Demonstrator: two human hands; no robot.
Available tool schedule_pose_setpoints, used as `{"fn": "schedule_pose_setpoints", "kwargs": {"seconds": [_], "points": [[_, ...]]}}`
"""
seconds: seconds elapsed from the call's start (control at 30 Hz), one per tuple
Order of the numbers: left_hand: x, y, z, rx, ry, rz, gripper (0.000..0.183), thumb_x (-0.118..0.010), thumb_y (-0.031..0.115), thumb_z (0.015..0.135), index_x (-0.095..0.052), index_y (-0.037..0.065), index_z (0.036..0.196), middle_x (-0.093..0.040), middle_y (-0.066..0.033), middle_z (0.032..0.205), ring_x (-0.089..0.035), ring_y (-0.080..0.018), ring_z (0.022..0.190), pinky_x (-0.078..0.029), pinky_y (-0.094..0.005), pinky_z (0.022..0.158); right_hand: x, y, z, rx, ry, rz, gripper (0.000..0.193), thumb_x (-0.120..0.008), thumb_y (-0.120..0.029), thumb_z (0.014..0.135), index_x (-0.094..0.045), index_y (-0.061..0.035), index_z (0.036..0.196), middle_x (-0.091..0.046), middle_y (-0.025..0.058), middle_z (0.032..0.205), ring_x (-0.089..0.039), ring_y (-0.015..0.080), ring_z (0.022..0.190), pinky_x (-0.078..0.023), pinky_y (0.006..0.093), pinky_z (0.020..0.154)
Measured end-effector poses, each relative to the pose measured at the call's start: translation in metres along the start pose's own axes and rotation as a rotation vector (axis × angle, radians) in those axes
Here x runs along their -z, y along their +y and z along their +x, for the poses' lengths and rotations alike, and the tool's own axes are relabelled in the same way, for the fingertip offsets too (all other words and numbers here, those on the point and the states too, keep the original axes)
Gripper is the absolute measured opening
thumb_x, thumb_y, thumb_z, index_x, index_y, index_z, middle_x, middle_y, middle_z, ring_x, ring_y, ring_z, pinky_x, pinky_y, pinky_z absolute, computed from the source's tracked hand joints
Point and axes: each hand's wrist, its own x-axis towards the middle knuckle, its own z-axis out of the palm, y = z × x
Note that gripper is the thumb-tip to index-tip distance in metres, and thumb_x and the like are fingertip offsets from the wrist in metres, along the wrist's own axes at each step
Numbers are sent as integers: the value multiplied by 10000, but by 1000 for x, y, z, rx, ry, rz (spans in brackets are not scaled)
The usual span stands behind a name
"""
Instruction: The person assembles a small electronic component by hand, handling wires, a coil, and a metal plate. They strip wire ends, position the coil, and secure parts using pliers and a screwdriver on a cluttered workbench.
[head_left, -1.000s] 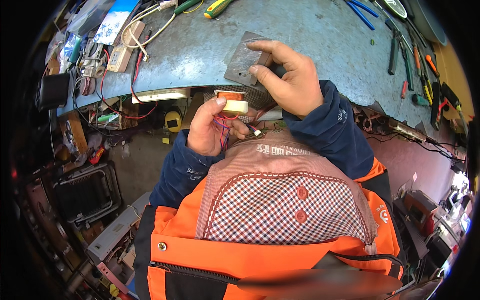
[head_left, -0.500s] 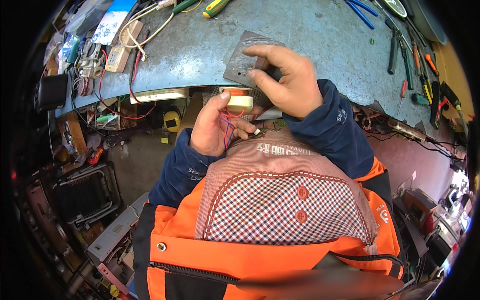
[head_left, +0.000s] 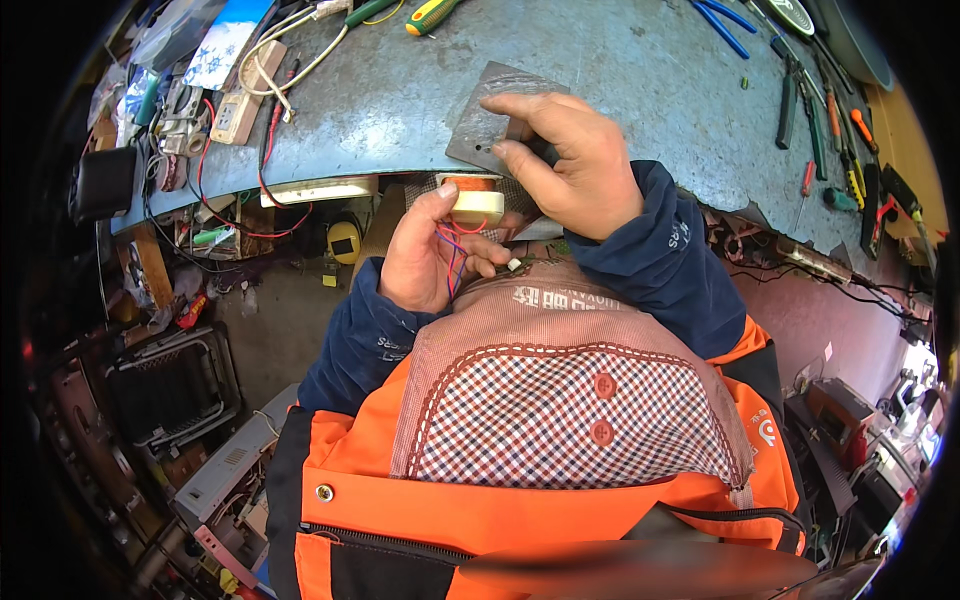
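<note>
My left hand (head_left: 420, 250) is closed on a pale plastic coil bobbin (head_left: 478, 208) wound with copper-coloured wire, just below the bench's front edge. Red and blue-purple leads (head_left: 455, 248) hang from the bobbin across my palm, and a small white connector (head_left: 514, 264) shows beside the fingertips. Above and to the right, my right hand (head_left: 580, 165) curves its thumb and forefinger round a small dark block (head_left: 518, 130); its other fingers are hidden. Beneath that hand, a flat dark metal plate (head_left: 478, 118) with small holes lies at the bench's edge.
Blue pliers (head_left: 722, 25) and a row of hand tools (head_left: 825, 130) lie on the right of the metal-topped bench (head_left: 380, 100). At the left are a power strip (head_left: 237, 118), cables and red leads. A green-and-yellow handle (head_left: 432, 15) lies at the far edge.
My right hand has shifted very slightly left over the plate. The bobbin in my left hand has barely moved, and its grip stays the same.
</note>
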Motion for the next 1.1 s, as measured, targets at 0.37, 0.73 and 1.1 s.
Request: {"fn": "schedule_pose_setpoints", "kwargs": {"seconds": [0.37, 0.73, 1.1], "points": [[1, -2, 1, -26, -17, 29, 645, -447, 534, 1108, -587, 3, 1446, -750, -246, 1258, -809, -267, 900, -665, -323, 724, -1, -1, 2, 127, 5, -97, 359, -780, -47, 874, -766, -45, 1233, -704, 135, 843, -694, 336, 824, -569, 414, 758], [0, -3, 1, -39, -7, 40, 639, -460, 524, 1108, -586, -8, 1441, -746, -254, 1260, -809, -274, 896, -663, -316, 711, -1, -5, -1, -5, 45, -39, 390, -779, -38, 873, -761, -43, 1262, -712, 140, 871, -697, 335, 821, -569, 417, 750], [-21, 0, -12, -227, 133, 367, 439, -616, 301, 1082, -603, -38, 1361, -750, -179, 1155, -779, -232, 857, -630, -296, 711, -4, -4, -4, -135, 167, 69, 408, -794, -32, 868, -768, -47, 1275, -716, 113, 869, -706, 222, 732, -567, 339, 682]]}}
